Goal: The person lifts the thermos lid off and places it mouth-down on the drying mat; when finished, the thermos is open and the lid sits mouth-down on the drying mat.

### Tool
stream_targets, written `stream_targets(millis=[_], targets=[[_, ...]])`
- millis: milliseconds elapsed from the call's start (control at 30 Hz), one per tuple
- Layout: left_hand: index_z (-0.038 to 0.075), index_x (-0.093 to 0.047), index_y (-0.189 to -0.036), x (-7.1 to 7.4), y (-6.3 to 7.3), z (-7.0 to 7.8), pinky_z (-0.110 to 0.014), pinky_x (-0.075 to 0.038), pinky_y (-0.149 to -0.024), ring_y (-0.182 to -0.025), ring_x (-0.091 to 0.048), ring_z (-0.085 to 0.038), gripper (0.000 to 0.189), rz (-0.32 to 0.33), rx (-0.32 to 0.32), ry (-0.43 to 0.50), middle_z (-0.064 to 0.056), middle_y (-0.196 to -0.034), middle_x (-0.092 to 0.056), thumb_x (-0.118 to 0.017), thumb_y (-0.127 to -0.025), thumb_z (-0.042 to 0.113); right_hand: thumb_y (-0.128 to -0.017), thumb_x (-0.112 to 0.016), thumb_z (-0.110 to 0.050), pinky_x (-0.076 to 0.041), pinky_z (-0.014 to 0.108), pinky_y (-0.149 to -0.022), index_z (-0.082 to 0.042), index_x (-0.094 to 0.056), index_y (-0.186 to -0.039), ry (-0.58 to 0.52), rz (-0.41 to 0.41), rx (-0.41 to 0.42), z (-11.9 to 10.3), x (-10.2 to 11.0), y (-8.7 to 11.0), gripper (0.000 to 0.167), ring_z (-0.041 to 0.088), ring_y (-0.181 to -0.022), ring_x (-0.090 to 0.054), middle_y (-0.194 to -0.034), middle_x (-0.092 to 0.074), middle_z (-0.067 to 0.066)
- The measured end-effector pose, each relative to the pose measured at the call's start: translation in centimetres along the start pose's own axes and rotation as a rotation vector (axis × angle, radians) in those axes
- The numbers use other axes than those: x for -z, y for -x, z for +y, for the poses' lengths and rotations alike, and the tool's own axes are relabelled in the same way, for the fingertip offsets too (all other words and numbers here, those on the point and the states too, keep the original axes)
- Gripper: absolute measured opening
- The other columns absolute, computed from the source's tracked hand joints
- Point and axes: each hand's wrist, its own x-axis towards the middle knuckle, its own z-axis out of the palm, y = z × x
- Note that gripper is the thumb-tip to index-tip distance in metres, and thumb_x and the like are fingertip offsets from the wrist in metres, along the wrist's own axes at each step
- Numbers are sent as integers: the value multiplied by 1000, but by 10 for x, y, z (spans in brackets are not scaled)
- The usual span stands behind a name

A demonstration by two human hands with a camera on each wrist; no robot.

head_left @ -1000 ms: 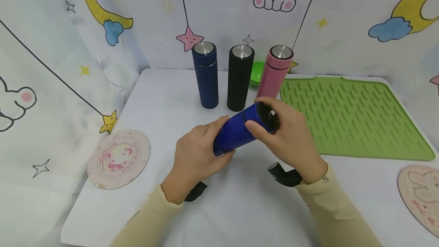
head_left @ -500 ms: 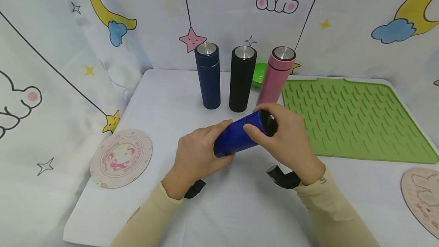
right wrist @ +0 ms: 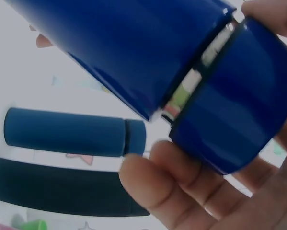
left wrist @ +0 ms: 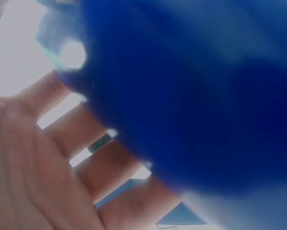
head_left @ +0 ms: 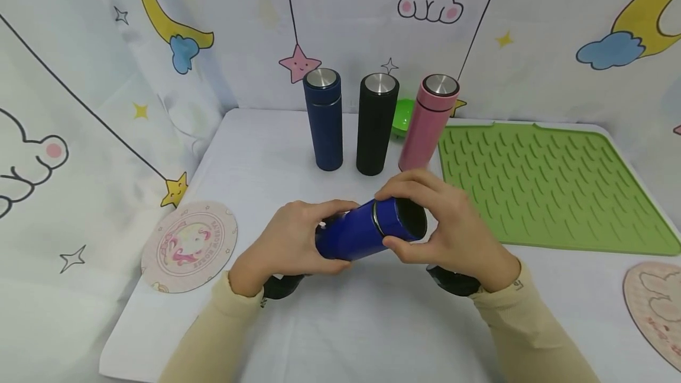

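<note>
A glossy blue thermos bottle (head_left: 346, 235) is held tilted over the front middle of the table, its cap end (head_left: 389, 217) up and to the right. Around the lower body, my left hand (head_left: 292, 240) grips it; in the left wrist view the blue body (left wrist: 181, 105) hides the thumb. My right hand (head_left: 452, 223) holds the cap between thumb and fingers. In the right wrist view a shiny metal band (right wrist: 193, 79) shows between body and cap (right wrist: 234, 96). The cap's dark top faces the right palm.
Behind the hands stand a navy bottle (head_left: 326, 129), a black bottle (head_left: 375, 129) and a pink bottle (head_left: 425, 129). A green bowl (head_left: 402, 116) sits behind them. A green ridged mat (head_left: 553, 188) lies right; round coasters lie left (head_left: 190, 247) and right (head_left: 657, 306).
Both hands have come down a little toward the front with the bottle. The left hand has shifted left along the body, and a shiny band now shows below the cap.
</note>
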Motion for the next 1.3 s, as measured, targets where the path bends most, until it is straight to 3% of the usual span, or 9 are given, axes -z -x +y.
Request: stream_targets(millis=[167, 367, 467, 633, 767, 867, 1033, 1167, 1300], targets=[[25, -60, -141, 0, 1, -3, -31, -62, -86, -104, -74, -10, 79, -33, -22, 76, 3, -117, -78, -92, -71, 43, -77, -87, -20, -57, 22, -91, -17, -69, -125, -39, -53, 22, -1, 1, 1, 51, 13, -114, -61, -123, -66, 0], [25, -61, -139, -11, 1, 0, -28, -62, -82, -98, -75, -7, 78, 61, -26, 73, 4, -112, -79, -93, -69, 42, -75, -86, -15, -58, 26, -91, -14, -62, -137, 6, -26, -43, -4, -1, 1, 66, 14, -115, -61, -130, -66, 2], [25, -61, -138, -19, 0, 5, -29, -62, -78, -92, -76, -8, 80, 172, -37, -43, 2, -107, -80, -93, -68, 45, -80, -86, -17, -61, 31, -86, -11, -60, -138, 44, 21, -131, -4, -2, 0, 64, 16, -110, -65, -131, -67, 5], [22, -62, -140, -30, -2, 13, -36, -65, -75, -88, -79, -19, 80, 376, -59, -369, -4, -110, -81, -90, -70, 50, -93, -79, -31, -61, 38, -73, -8, -63, -133, 143, 76, -377, -5, -7, -5, 49, 21, -89, -70, -120, -73, 12], [20, -62, -140, -34, -2, 17, -40, -66, -70, -89, -79, -24, 76, 466, -65, -511, -5, -112, -80, -87, -73, 47, -97, -71, -45, -58, 35, -67, -8, -64, -130, 158, 58, -558, -7, -8, -10, 50, 25, -81, -70, -109, -75, 15], [19, -62, -140, -36, -3, 18, -41, -66, -69, -88, -79, -24, 76, 497, -64, -549, -5, -111, -80, -87, -73, 46, -97, -69, -48, -57, 32, -63, -7, -64, -129, 155, 57, -611, -8, -9, -11, 52, 24, -77, -70, -103, -75, 16], [19, -62, -140, -36, -2, 16, -40, -66, -71, -91, -79, -24, 78, 482, -59, -516, -6, -113, -80, -89, -73, 48, -94, -75, -40, -58, 31, -63, -7, -66, -124, 126, 89, -565, -7, -10, -10, 45, 23, -77, -73, -101, -76, 15], [20, -62, -140, -33, -1, 14, -39, -66, -74, -91, -79, -22, 79, 446, -62, -432, -5, -112, -80, -89, -72, 49, -89, -81, -29, -60, 30, -64, -7, -68, -120, 117, 143, -445, -5, -11, -8, 40, 21, -77, -73, -102, -75, 12], [23, -61, -139, -29, 1, 11, -35, -65, -76, -88, -79, -17, 80, 386, -51, -315, -3, -109, -80, -90, -70, 51, -81, -86, -24, -60, 29, -62, -7, -69, -119, 137, 192, -302, -3, -10, -6, 45, 15, -71, -69, -104, -75, 9]])
